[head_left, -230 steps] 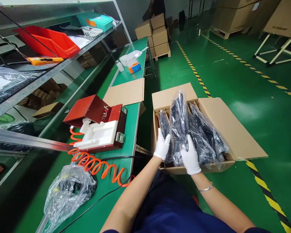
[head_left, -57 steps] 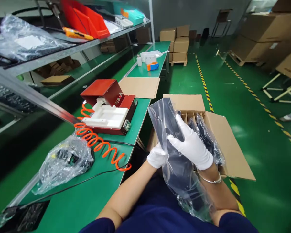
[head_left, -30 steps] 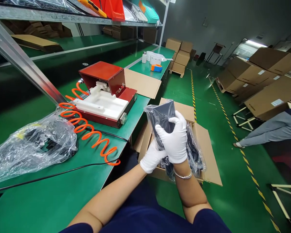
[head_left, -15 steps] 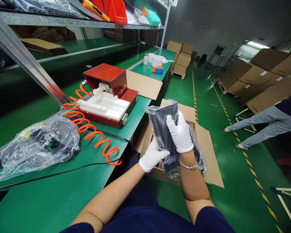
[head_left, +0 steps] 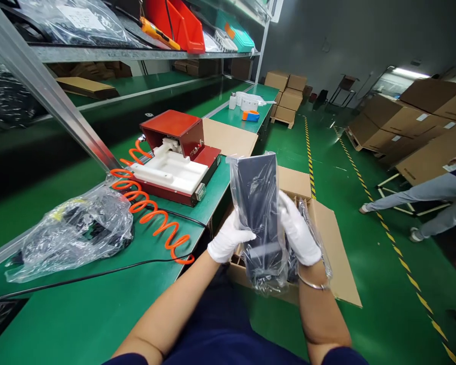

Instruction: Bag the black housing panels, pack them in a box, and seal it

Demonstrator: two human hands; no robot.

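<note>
Green workbench (head_left: pixel 99 319), green floor (head_left: pixel 376 268) (striped tape (head_left: pixel 309 157)), left hand (head_left: pixel 227 239), right hand (head_left: pixel 299 233), both gripping bagged dark item (head_left: pixel 257 203)

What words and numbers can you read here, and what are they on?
I can't read any words or numbers for sure.
White paper label on the shelf's plastic bag: too blurred.
White stickers on the stacked boxes at the right: too small.
Small panel on the red machine: too small.
Dark bagged item between the hands: no readable print.
</note>
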